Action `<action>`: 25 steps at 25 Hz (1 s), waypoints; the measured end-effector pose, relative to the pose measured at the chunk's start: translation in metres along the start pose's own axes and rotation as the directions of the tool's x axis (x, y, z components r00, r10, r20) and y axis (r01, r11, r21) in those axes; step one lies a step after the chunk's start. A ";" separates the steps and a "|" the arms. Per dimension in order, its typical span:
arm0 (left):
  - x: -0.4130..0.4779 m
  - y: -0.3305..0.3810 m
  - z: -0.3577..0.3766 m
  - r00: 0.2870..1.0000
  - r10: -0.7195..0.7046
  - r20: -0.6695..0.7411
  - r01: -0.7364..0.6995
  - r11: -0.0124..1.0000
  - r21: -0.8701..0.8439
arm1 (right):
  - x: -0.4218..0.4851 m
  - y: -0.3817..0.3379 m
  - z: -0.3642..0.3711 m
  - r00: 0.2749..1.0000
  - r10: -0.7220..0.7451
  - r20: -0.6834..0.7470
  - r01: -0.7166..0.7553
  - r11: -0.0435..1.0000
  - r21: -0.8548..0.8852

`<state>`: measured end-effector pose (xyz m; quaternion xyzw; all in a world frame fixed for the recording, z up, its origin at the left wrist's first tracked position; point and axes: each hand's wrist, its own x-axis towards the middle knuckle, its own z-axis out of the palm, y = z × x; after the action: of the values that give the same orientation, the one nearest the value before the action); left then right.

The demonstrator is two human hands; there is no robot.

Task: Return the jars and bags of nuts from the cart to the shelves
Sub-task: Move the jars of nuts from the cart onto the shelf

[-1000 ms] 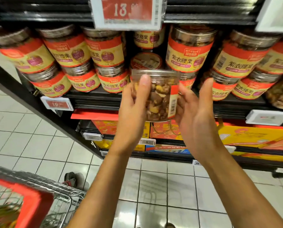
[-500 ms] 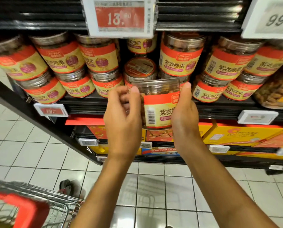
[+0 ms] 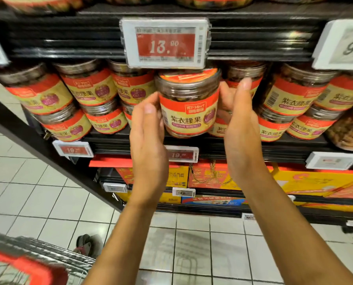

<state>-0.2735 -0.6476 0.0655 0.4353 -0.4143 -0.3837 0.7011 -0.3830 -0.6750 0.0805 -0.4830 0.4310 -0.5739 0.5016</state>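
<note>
A clear jar of nuts (image 3: 189, 109) with a red and yellow label stands upright at the front edge of the middle shelf (image 3: 233, 147), in the gap between stacked rows of identical jars (image 3: 89, 93). My left hand (image 3: 149, 132) presses against its left side with the fingers together. My right hand (image 3: 240, 122) cups its right side, thumb on the jar and fingers reaching past it towards the jars behind. I cannot tell whether the jar rests on the shelf or hangs just above it. The wire cart (image 3: 40, 251) with a red flap sits at the bottom left.
A price tag reading 13 (image 3: 165, 43) hangs from the shelf above, just over the jar. More jars (image 3: 290, 95) fill the right side. Yellow and red boxes (image 3: 315, 182) fill the lower shelf. A shoe (image 3: 87, 243) shows on the tiled floor by the cart.
The jar was turned so its label faces me and carried up and forward from chest height into the gap on the shelf. Both hands moved with it.
</note>
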 end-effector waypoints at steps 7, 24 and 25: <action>0.010 -0.022 -0.015 1.000 0.004 0.017 -0.009 0.936 0.351 | 0.003 0.018 -0.007 0.996 -0.082 0.024 0.084 0.991 -0.109; -0.006 -0.001 -0.033 0.987 -0.144 -0.068 0.158 0.938 0.308 | -0.011 0.015 -0.006 1.000 0.002 0.015 0.001 0.973 -0.230; -0.019 0.011 -0.036 0.980 -0.177 -0.096 0.198 0.933 0.302 | -0.019 0.009 -0.004 0.999 0.012 0.051 0.000 0.970 -0.243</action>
<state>-0.2457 -0.6167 0.0612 0.5900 -0.4023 -0.3642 0.5979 -0.3849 -0.6572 0.0691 -0.5545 0.4862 -0.5023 0.4514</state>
